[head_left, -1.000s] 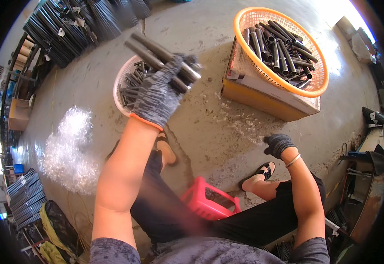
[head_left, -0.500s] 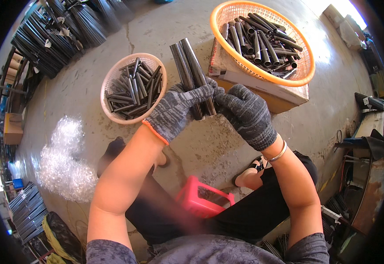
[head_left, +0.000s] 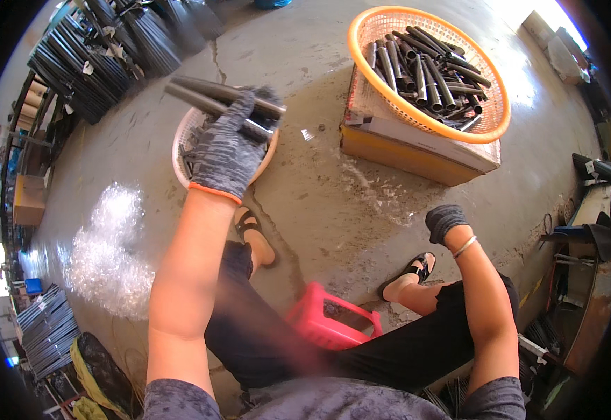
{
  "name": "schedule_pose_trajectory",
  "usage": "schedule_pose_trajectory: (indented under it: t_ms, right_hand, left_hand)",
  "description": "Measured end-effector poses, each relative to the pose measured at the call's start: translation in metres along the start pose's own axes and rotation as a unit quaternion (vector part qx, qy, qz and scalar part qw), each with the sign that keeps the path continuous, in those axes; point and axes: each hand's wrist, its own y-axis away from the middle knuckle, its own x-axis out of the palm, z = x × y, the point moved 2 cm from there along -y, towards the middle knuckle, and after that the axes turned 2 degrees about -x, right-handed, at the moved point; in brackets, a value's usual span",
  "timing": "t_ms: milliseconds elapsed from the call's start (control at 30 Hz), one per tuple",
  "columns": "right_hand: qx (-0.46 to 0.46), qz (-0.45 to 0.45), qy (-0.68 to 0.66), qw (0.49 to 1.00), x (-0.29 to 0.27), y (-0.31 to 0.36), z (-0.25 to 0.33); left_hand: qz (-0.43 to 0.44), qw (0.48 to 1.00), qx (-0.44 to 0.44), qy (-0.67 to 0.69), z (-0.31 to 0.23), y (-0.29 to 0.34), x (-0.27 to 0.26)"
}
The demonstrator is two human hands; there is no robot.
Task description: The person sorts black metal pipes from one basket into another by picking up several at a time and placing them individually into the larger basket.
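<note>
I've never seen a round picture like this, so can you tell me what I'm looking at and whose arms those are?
The picture comes from a wide-angle camera on a person's head, looking down, so straight edges curve. The arms are that person's own. They sit on a low red plastic stool on a grey concrete floor. The left hand, in a grey knitted glove, holds a few dark metal tubes above a small white basket of similar tubes. The right hand, also gloved, rests down near the knee and holds nothing. A big orange plastic basket full of dark tubes sits on a cardboard box.
</note>
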Motion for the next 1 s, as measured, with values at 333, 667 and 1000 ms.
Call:
schedule_pose_trajectory:
  t_ms: [333, 667, 1000]
  right_hand:
    - [-0.327, -0.278, -0.754, 0.498, -0.164, 0.052, 0.099]
    - [-0.077, -0.097, -0.090, 0.988, -0.063, 0.004, 0.051]
    - [-0.266, -0.470, -0.488, 0.686, -0.130, 0.024, 0.065]
  left_hand:
    - [0.152, 0.975, -0.113, -0.111, 0.052, 0.021, 0.024]
    - [-0.024, 0.997, 0.058, -0.054, -0.016, -0.005, -0.008]
    - [0.146, 0.982, -0.084, -0.084, 0.046, 0.020, 0.023]
